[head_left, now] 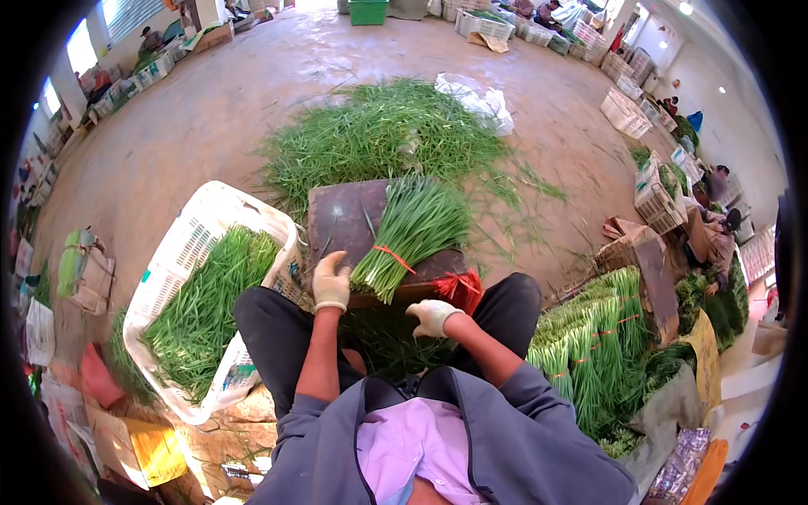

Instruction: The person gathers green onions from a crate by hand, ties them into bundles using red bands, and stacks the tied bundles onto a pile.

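Observation:
A bundle of long green chives [419, 220], bound near its cut ends by an orange-red band [393, 257], lies on a dark board-like stand [337, 220] before my knees. My left hand [331, 283], in a pale glove, is beside the bundle's left edge with thumb and fingers apart. Below the stand's front edge, my gloved right hand [433, 318] is held with its fingers loosely spread, apart from the bundle and holding nothing. Red strips [459, 290] hang at the stand's right corner, just above that hand.
Loose chives fill a white plastic crate [139, 307] at my left. Beyond the stand spreads a heap of loose greens [362, 135] with a clear plastic bag [480, 103]. Banded bundles [593, 337] stand at my right. People sit among crates along the walls.

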`<state>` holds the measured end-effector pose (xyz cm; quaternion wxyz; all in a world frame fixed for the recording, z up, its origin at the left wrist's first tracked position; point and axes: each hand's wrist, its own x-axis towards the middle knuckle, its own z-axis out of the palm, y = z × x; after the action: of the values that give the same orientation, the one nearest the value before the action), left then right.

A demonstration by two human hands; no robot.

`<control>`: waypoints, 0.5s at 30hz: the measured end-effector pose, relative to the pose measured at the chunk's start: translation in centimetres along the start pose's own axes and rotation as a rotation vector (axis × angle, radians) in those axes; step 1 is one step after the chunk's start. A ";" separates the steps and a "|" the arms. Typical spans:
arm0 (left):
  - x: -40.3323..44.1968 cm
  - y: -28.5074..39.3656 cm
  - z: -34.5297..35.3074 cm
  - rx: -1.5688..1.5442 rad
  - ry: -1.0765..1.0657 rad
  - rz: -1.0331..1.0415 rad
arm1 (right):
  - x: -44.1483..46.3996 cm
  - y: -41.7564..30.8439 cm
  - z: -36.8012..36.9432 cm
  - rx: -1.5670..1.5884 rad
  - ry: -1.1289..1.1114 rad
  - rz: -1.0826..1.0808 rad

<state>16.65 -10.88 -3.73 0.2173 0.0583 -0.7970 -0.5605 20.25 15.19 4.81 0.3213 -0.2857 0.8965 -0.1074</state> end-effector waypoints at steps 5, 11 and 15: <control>-0.7 2.1 1.3 0.375 -0.238 0.149 | 1.0 -0.1 0.7 0.585 0.122 -0.109; -0.8 2.7 0.4 0.397 -0.172 0.229 | 0.6 0.4 0.8 0.690 0.075 -0.070; -0.9 3.5 -0.2 0.319 -0.102 0.201 | 0.9 1.3 1.2 0.763 0.091 -0.053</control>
<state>18.09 -9.46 -0.72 0.2194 -0.0164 -0.8875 -0.4049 19.86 15.75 2.97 0.3616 -0.1638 0.7976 -0.4541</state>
